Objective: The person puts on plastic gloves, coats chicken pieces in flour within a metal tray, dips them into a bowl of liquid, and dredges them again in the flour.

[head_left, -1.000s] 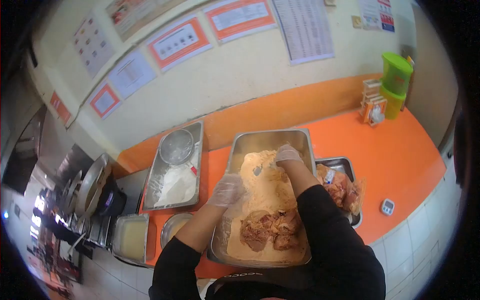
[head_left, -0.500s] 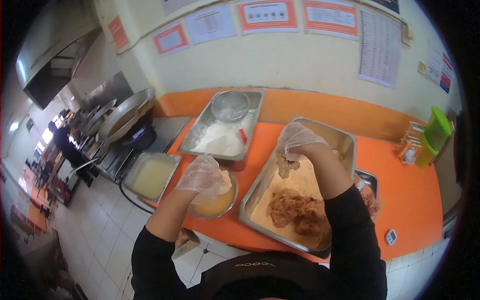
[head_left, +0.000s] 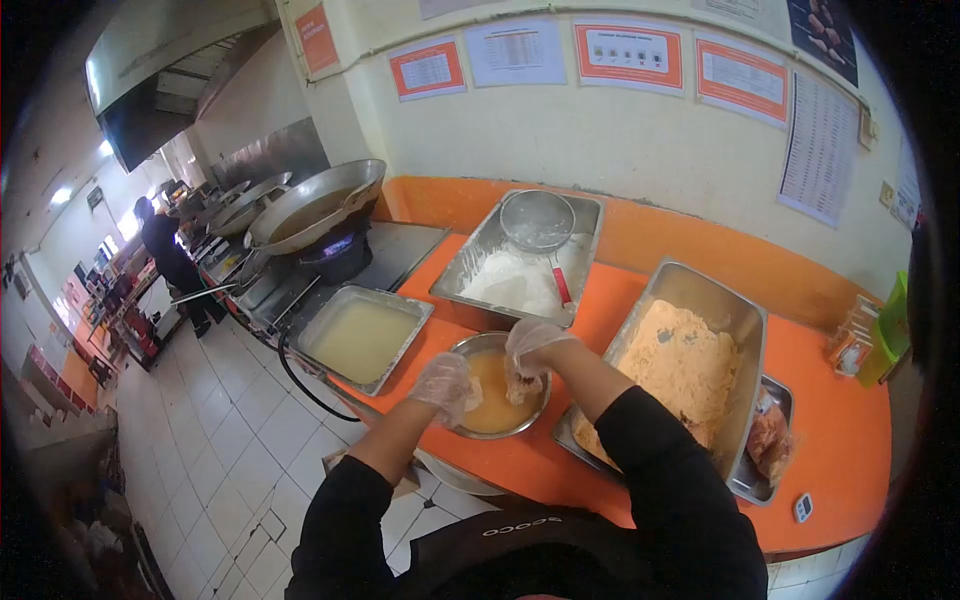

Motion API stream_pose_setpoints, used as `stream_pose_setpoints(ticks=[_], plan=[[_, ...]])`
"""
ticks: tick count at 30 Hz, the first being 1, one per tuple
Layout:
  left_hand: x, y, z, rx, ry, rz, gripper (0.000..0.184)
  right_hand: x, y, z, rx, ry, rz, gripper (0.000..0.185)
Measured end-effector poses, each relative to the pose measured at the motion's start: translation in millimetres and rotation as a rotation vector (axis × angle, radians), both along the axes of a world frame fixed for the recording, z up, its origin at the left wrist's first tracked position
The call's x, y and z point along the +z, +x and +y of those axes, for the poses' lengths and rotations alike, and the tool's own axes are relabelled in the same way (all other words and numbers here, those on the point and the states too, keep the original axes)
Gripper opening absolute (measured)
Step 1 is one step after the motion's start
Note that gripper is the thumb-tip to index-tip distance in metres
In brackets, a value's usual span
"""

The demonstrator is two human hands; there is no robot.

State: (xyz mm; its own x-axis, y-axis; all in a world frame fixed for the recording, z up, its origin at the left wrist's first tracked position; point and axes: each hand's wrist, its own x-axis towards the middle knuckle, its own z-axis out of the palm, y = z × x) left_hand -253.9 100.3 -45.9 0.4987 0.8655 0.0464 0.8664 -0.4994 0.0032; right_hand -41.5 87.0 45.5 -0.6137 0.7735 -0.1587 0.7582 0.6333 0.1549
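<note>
My left hand [head_left: 441, 384], in a clear plastic glove, is closed at the left rim of a metal bowl [head_left: 543, 405] holding a thin orange-brown liquid [head_left: 497, 412]. A pale, flour-coated chicken piece [head_left: 473, 396] shows at its fingers. Over the bowl's right side, my gloved right hand [head_left: 535, 345] grips another coated chicken piece [head_left: 521, 388] at or just above the liquid; the glove partly hides it. To the right stands a deep steel tray [head_left: 745, 375] of orange-tinted flour [head_left: 670, 350], its near part hidden behind my right sleeve.
Behind the bowl, a steel tray of white flour [head_left: 520, 280] holds a red-handled sieve [head_left: 538, 220]. A tray of pale yellow liquid [head_left: 360, 335] is left. Beyond sit large woks [head_left: 315, 205] over a burner. Raw chicken [head_left: 768, 440], a timer [head_left: 803, 508] and another person [head_left: 170, 255] are also visible.
My right hand has moved left from above the orange flour tray to the bowl, carrying its chicken piece. My left hand stays by the bowl. The camera view has swung left.
</note>
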Motion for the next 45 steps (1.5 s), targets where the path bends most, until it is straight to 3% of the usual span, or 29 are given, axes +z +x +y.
stream_pose_setpoints(ticks=[3, 7, 11, 14, 20, 22, 26, 28, 32, 34, 36, 41, 45], plan=[[-12.4, 1.5, 8.6, 0.079, -0.066, -0.087, 0.031, -47.4, -12.5, 28.0, 0.084, -0.104, -0.119, 0.019], [17.6, 10.0, -9.9, 0.010, -0.168, -0.060, 0.027, -56.1, -17.5, 31.4, -0.220, -0.345, 0.065, 0.022], [-35.1, -1.4, 12.5, -0.069, -0.172, -0.055, 0.023, -120.7, -16.2, 46.9, -0.223, -0.232, 0.150, 0.018], [-52.0, -3.6, 18.4, -0.152, -0.143, -0.010, 0.021, -112.4, -24.7, 33.8, -0.253, -0.178, 0.116, 0.019], [-39.8, 0.8, 12.4, -0.175, -0.114, 0.034, 0.019, -120.7, -32.8, 33.3, -0.181, -0.114, 0.043, 0.024], [-48.1, -2.2, 14.3, -0.193, -0.076, 0.026, 0.019, -100.7, -34.7, 26.0, -0.169, -0.156, 0.010, 0.023], [-46.9, -1.4, 13.5, -0.146, -0.087, -0.040, 0.016, -143.2, -29.8, 43.6, -0.196, -0.021, 0.157, 0.019], [-53.1, -2.3, 17.5, -0.140, -0.073, -0.010, 0.015, -128.4, -34.4, 45.9, -0.295, -0.081, 0.238, 0.016], [-44.2, -3.5, 20.8, 0.000, -0.075, -0.028, 0.015, -103.6, -34.0, 49.3, -0.070, 0.009, 0.100, 0.012], [-14.8, -7.1, 11.9, 0.006, -0.115, -0.060, 0.018, -88.6, -29.7, 47.5, 0.045, 0.008, 0.057, 0.011], [-17.0, -14.6, 16.3, -0.127, 0.027, 0.153, 0.023, -80.5, -26.8, 45.6, 0.065, 0.026, 0.025, 0.011], [-12.5, -15.3, 22.1, 0.031, -0.044, 0.098, 0.030, -69.2, -25.8, 42.4, 0.123, 0.142, -0.046, 0.011], [57.7, -4.1, -8.3, -0.120, 0.016, 0.281, 0.027, -53.8, -25.8, 39.8, 0.092, 0.165, -0.039, 0.014]])
